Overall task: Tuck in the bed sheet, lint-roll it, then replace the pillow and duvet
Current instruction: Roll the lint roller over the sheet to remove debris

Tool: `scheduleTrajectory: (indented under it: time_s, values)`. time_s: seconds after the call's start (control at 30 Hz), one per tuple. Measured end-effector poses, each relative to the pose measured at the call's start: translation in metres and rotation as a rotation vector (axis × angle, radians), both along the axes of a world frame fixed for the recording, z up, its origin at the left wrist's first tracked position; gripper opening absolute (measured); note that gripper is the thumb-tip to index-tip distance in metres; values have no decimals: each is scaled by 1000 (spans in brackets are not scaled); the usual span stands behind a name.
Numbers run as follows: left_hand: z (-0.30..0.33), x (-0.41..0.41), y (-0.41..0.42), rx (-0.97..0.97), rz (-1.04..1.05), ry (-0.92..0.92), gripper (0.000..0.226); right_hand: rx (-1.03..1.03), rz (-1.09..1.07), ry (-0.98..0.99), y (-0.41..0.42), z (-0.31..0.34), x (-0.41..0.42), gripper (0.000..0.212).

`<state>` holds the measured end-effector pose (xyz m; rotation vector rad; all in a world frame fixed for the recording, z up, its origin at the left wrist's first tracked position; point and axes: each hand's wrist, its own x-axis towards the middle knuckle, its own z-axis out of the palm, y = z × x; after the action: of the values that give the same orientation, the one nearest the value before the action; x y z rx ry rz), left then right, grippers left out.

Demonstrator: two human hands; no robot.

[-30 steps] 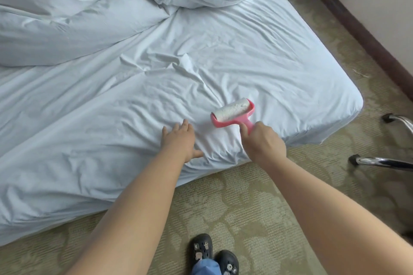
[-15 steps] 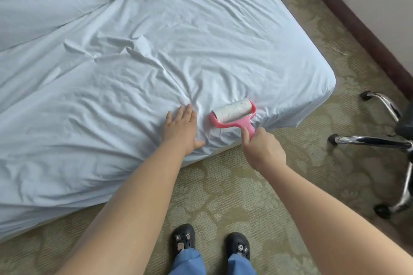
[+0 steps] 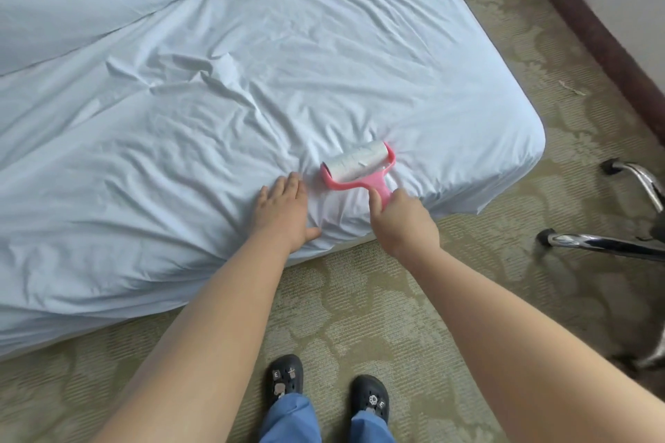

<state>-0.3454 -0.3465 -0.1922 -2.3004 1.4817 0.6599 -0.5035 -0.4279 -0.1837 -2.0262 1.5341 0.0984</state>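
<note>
Lint-rolling under way: right hand (image 3: 405,223) grips pink-framed lint roller (image 3: 358,166) near bed's front edge; left hand (image 3: 284,207) flat, fingers straight, pressing pale-blue wrinkled sheet (image 3: 324,57). Duvet (image 3: 72,0) bunched at far end, not yet replaced; pillow not discernible.

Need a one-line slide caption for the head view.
Right hand runs a lint roller over the sheet; left hand presses flat.

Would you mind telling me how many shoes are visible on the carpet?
2. The left shoe stands at the bottom centre of the view; the right shoe stands just beside it, apart from it. Trouser legs cover their heels.
</note>
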Motion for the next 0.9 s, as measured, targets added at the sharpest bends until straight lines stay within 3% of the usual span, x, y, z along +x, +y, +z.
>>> scheduleTrajectory:
  time_s: [0.27,0.5,0.67,0.9]
  values:
    - [14,-23,-3,67,-2,12,104,32,12,88,13,10,-22,59]
    - [20,-23,8,81,10,-15,96,72,75,-18,-33,21,-5,58]
    - [29,-27,6,51,16,-29,95,276,-89,-212,-48,40,-28,55]
    - [41,-37,-1,33,1,-54,94,362,-75,-277,-61,58,-38,52]
